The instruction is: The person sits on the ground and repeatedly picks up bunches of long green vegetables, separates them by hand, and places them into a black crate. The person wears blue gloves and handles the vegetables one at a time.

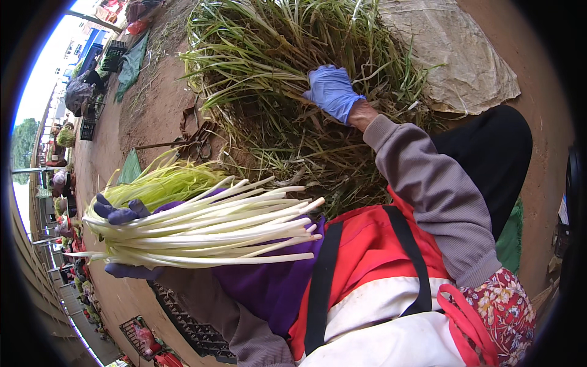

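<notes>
My left hand [126,213], in a dark blue-purple glove, is closed around a bundle of white-stemmed, onion-like stalks [215,234]. Their pale cut ends point right, and yellow-green leaves [169,181] trail behind them. Part of that hand is hidden by the stalks, which lie above my purple-covered lap [266,293]. My right hand [332,91], in a thin light-blue glove, rests on a large heap of untrimmed stalks [261,41] with green tops and dry brown leaves. Its fingertips are sunk among them, so whether it grips any is hidden.
A beige woven sheet [449,50] lies beside the heap. Left of the heap are a rusty metal tool [197,142] and green cloth [133,69]. A black plastic crate [192,321] sits below my left arm. Further crates [87,128], produce and a covered market-like row line the far left.
</notes>
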Demonstrator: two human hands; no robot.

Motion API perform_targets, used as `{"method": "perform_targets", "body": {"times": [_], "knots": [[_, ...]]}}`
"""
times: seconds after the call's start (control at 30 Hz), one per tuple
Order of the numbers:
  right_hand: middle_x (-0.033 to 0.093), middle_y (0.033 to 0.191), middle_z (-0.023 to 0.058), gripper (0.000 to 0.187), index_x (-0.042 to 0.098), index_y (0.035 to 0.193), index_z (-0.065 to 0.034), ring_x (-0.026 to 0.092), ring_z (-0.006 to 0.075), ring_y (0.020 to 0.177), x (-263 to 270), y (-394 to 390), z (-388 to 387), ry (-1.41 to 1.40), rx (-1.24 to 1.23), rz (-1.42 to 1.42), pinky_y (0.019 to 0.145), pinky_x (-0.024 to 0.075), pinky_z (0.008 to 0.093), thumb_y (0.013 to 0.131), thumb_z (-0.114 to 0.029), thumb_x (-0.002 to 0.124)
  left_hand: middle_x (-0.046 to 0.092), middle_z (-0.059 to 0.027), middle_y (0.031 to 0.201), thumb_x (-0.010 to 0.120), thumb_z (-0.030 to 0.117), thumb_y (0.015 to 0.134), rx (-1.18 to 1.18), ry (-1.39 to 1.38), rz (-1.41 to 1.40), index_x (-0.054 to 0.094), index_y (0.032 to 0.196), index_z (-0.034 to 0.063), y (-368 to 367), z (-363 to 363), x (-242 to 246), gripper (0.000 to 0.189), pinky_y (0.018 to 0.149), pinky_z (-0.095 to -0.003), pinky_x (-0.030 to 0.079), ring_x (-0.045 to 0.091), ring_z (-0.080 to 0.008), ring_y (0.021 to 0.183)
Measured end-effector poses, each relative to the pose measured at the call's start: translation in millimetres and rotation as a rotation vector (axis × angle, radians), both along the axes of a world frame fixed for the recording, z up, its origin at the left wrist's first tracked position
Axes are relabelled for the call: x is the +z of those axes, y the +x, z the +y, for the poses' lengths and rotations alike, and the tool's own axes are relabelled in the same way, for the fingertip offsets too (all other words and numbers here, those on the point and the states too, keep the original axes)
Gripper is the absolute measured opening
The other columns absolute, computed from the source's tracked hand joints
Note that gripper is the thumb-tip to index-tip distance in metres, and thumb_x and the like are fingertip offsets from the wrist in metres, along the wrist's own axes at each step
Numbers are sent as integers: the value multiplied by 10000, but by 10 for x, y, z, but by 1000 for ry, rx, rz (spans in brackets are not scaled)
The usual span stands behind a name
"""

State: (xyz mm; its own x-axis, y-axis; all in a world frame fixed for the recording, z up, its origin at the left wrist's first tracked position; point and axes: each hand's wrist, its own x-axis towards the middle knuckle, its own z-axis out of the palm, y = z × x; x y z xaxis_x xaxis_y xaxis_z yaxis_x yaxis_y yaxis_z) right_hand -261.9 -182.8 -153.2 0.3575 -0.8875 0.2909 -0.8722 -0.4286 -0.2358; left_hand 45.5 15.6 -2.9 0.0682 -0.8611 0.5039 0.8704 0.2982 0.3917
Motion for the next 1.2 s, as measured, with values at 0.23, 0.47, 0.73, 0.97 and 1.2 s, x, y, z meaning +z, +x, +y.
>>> {"method": "perform_targets", "body": {"times": [0.23,0.47,0.73,0.97,1.2], "knots": [[599,586,44,193,644,842,-28,547,144,473,464,-367,-183,-475,86,-605,447,442,240,807,-211,594,458,7,850,536,223,786,73,239,-51,369,1161,-50,-303,-172,-4,493,799,-304,358,420,-108,672],[622,680,10,183,637,883,-24,543,62,552,680,-328,222,252,87,-1025,489,455,200,863,-172,531,556,-149,904,584,253,742,265,540,-320,354,1150,32,-933,-780,-106,517,637,-327,492,524,-170,627],[633,819,94,120,580,866,44,574,74,664,612,-264,452,521,265,-1227,566,499,216,844,-50,509,594,-175,937,591,202,736,-89,846,-282,407,1101,22,-1499,-1097,-438,447,536,-273,504,558,-195,623],[541,624,162,113,484,741,25,535,196,511,816,-29,606,90,186,-498,488,421,317,818,-58,483,551,-73,748,616,233,705,57,902,-462,499,930,27,-1620,-1143,-435,327,552,-276,488,542,-187,594],[496,606,4,203,544,731,34,464,82,533,806,-419,373,353,103,-1516,476,428,251,866,-60,426,535,-55,741,597,185,710,-131,648,-152,492,930,14,-1484,-1097,-499,298,684,-372,454,499,-183,616]]}}
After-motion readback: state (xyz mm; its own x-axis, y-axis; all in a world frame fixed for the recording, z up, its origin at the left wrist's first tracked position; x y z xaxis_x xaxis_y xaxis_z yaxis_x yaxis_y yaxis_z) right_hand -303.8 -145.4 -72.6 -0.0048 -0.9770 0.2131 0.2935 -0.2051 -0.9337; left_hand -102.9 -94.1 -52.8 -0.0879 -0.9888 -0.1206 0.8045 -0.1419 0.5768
